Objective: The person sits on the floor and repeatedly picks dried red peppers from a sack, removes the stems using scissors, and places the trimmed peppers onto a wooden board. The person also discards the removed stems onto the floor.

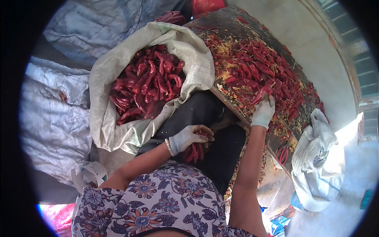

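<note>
My left hand (192, 137), in a pale work glove with a beaded bracelet at the wrist, holds a bunch of dried red chillies (194, 152) above my lap. Over on the table, my right hand (264, 109), gloved too, has its fingers on a red chilli (263, 92) at the near edge of a heap of dried chillies (266, 66). A woven plastic sack (102, 89) with a rolled-down rim stands in front of my left side. Whole dried red chillies (151, 80) fill its mouth. The fingertips of my right hand are partly hidden.
Yellow seeds and stem bits litter the dark tabletop (220, 17). Red-handled scissors (282, 154) lie near its right edge, beside a white plastic bag (314, 166). Quilted grey covers (56, 118) hang or lie at the left. A pale wall (319, 68) rises behind the table.
</note>
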`<state>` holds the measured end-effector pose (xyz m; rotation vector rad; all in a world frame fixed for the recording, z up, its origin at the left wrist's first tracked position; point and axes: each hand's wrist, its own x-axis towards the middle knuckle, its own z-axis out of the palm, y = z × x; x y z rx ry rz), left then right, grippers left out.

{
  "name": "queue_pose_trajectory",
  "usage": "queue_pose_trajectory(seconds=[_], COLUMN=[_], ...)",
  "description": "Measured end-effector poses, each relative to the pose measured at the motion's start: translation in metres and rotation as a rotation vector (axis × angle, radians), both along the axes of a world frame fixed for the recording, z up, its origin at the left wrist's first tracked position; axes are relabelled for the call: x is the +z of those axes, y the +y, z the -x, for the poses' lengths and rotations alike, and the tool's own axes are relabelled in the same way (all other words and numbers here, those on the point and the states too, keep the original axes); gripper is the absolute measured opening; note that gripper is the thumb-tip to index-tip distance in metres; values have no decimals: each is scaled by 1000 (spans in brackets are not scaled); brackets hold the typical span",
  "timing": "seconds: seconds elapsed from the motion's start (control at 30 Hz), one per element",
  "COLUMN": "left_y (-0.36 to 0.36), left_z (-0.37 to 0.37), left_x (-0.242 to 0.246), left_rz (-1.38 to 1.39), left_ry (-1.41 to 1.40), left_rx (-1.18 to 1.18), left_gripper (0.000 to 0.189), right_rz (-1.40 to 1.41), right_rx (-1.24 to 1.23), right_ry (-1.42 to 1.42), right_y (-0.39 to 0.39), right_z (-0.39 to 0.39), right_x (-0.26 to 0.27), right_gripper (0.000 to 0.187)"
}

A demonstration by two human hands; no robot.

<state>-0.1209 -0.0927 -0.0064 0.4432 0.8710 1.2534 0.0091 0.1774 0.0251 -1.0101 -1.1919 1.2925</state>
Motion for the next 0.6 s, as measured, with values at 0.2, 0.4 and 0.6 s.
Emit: queue_pose_trajectory(seconds=[0.2,0.4,0.6], left_y=[34,46,28], left_z=[3,-8,-10], left_x=[10,4,2], left_rz=[-87,-121,-254], left_ry=[408,418,491], left_rx=[97,247,200], left_gripper=[23,34,34], right_rz=[16,-459,-526], right_rx=[115,272,388], right_ry=[-254,-715,-788], right_y=[-65,-160,-191], right_z=[-10,-12,-18], right_x=[13,8,7], right_gripper=[15,17,18])
